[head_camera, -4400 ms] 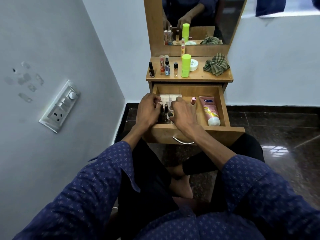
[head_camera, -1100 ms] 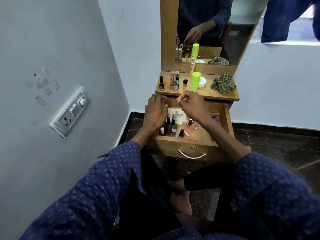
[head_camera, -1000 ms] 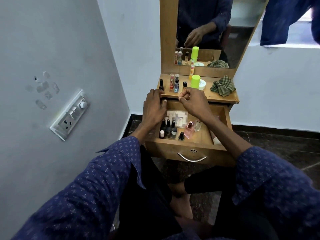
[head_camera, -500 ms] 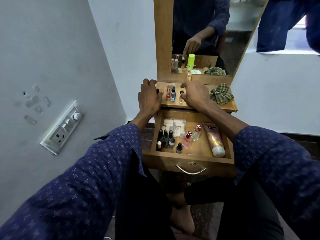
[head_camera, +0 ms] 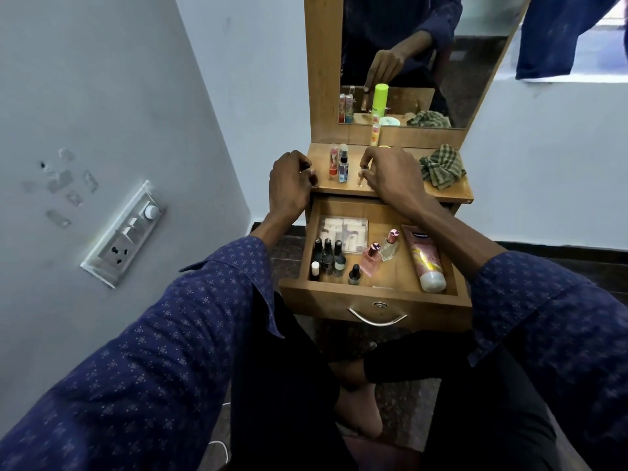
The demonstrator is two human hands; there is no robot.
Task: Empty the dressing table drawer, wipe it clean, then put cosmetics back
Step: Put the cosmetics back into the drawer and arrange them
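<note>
Drawer (head_camera: 373, 300) – matt wood, shiny metal handle (head_camera: 377, 319). Cloth (head_camera: 441, 166) – woven checked fabric. Tube (head_camera: 424, 256) – glossy plastic. Floor (head_camera: 577, 263) – polished stone.

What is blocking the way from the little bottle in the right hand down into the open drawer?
Nothing visible. The right hand pinches a small bottle on the tabletop, just above the open drawer. The drawer floor near the perfume bottles has bare wood.

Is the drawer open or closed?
Open. The drawer sticks out from under the table top, and you can see little bottles and a pink tube lying inside.
</note>
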